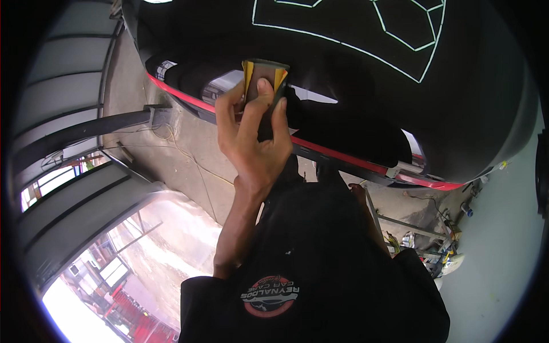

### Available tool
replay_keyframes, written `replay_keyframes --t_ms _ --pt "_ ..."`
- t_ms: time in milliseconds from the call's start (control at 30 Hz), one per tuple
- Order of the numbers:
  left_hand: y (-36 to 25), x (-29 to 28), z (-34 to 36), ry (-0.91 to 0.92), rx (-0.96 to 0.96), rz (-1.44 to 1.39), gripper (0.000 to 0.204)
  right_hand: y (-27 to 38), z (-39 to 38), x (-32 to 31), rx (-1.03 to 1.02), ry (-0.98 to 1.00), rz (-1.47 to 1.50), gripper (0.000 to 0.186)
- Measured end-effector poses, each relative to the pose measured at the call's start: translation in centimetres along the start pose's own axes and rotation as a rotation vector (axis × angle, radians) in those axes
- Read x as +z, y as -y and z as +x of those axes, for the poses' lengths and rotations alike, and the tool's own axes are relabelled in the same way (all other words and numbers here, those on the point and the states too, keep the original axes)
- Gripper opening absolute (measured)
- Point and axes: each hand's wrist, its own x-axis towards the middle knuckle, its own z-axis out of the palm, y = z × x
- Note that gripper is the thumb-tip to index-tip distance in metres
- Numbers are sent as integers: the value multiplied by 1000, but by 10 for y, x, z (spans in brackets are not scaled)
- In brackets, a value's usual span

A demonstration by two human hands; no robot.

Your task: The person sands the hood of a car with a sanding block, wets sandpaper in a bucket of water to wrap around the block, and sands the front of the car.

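Note:
My left hand (254, 137) grips a dark sanding block (264, 73) with its fingers spread round the sides. Yellow-edged sandpaper appears folded about it. The block is held at the glossy black car bumper (349, 108), above the red trim strip (343, 159); whether it touches the surface cannot be made out. My right hand (357, 190) hangs low beside my dark shirt, below the bumper. Most of it is hidden, and its fingers are too small to read.
Thin light lines (337, 41) reflect in the panel above. A grey wall (492, 246) stands at right, with a metal rack (409, 226) and clutter near it. A thin hose or cable (197, 163) crosses the concrete floor (189, 137) at left.

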Motion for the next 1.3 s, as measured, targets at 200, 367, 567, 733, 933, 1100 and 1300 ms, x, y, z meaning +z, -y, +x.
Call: replay_keyframes --t_ms 200,367,567,733,933,1100,1300 --pt "7 -8 14 -9 -9 1 25 -9 17 5 -70 0 -13 33" --pt "-13 -15 -17 120 14 -43 28 -3 21 7 0 -14 55 31" --pt "-11 -2 -25 74 47 -4 30 -30 17 7 28 -33 102 30" --pt "-16 6 -9 64 46 40 27 -46 19 15 -122 -51 -10 32" --pt "-14 6 -2 62 86 40 26 -37 28 17 -73 -43 -37 34" --pt "-13 4 -22 39 84 16 23 -41 31 18 -93 -26 -68 31" --pt "-18 3 1 68 56 29 21 -27 31 19 -166 -36 -1 26"
